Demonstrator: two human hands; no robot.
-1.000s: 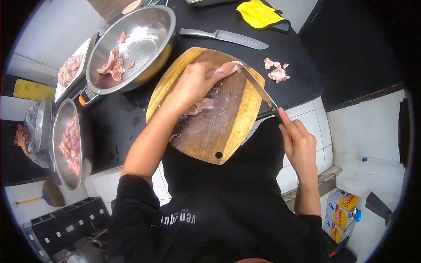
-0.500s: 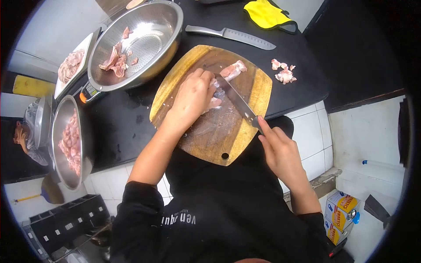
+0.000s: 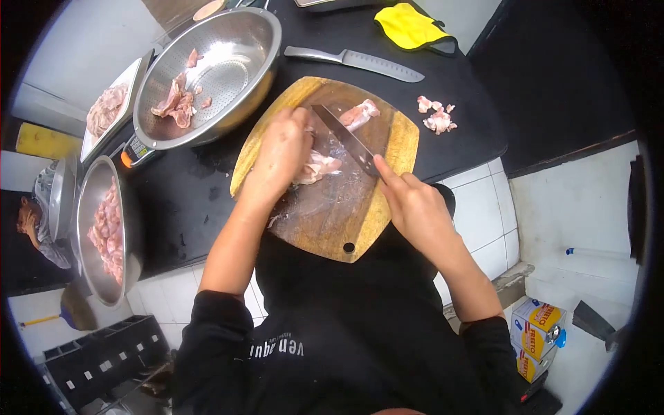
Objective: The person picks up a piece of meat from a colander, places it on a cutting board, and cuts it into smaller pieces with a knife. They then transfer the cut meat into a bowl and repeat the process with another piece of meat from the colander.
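Note:
On the wooden cutting board (image 3: 325,225) lie a piece of raw meat (image 3: 318,168) and, farther up, a second pinkish piece (image 3: 360,114). My right hand (image 3: 418,211) grips a kitchen knife (image 3: 346,140), its blade slanting up and left across the board. Beside the nearer meat, my left hand (image 3: 282,149) is closed with its fingers curled down near the blade's tip. What those fingers hold, if anything, is hidden beneath them.
Left of the board are a perforated steel colander (image 3: 238,69) with meat pieces, a steel bowl (image 3: 133,242) of cut meat and a white tray (image 3: 128,104). Another knife (image 3: 373,63), a yellow cloth (image 3: 408,26) and meat scraps (image 3: 439,122) lie beyond. A person (image 3: 31,218) is at far left.
My left hand has shifted left, exposing more of the nearer meat. The knife and my right hand have moved up and left. The whole view has shifted slightly.

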